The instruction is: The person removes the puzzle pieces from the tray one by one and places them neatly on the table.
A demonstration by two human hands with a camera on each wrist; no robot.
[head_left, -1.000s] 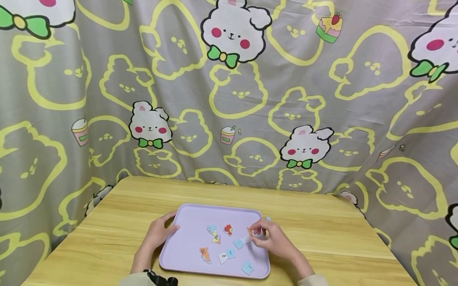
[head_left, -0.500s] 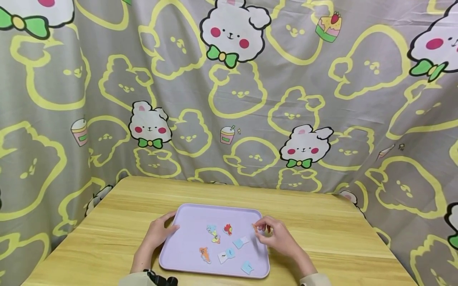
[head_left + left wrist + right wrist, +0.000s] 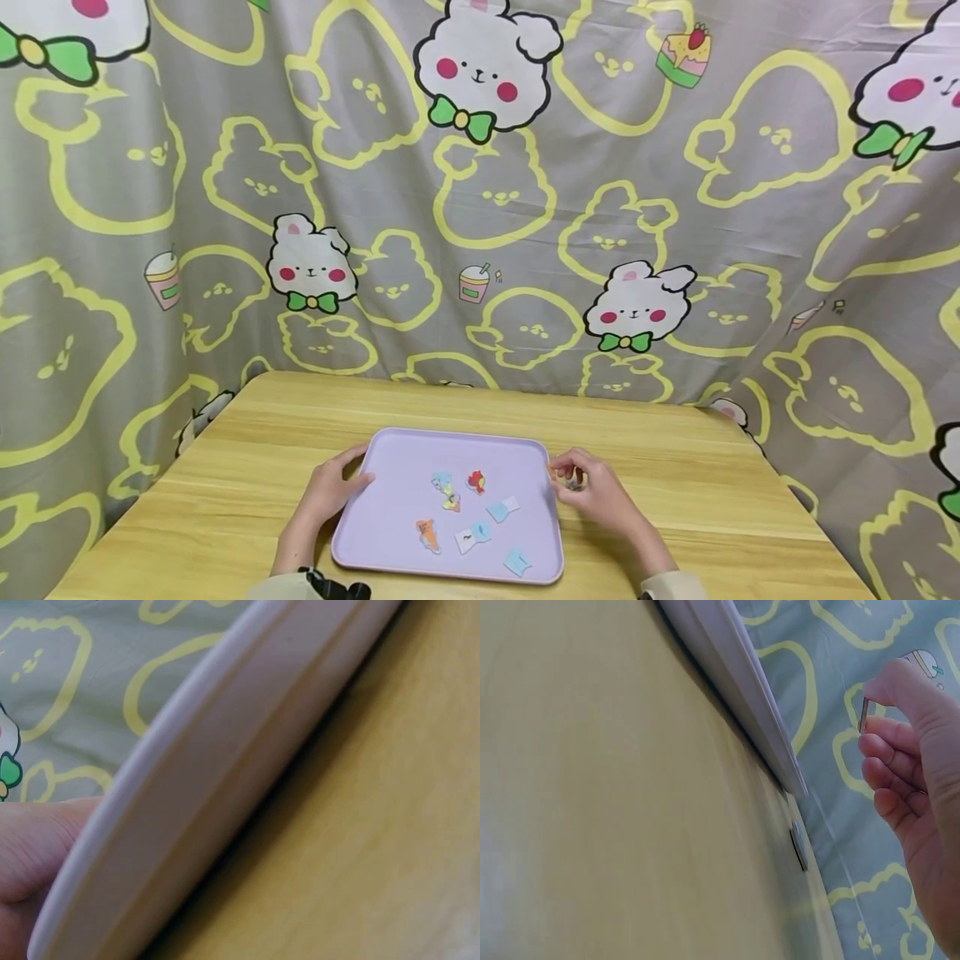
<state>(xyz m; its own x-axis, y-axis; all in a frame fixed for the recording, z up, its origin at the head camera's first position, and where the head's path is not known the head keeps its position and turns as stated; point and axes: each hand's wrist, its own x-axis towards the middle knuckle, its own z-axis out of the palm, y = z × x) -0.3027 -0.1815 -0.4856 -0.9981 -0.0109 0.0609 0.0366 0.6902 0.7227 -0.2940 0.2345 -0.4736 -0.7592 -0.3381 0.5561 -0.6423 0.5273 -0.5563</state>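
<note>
Well, right hand [image 3: 597,493] mid-pinch by tray [image 3: 401,458]

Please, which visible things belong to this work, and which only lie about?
Seem to belong:
purple tray
picture pieces on it
thin piece in the right hand
probably the flat piece beside the tray

Only surroundings:
table
patterned curtain
</note>
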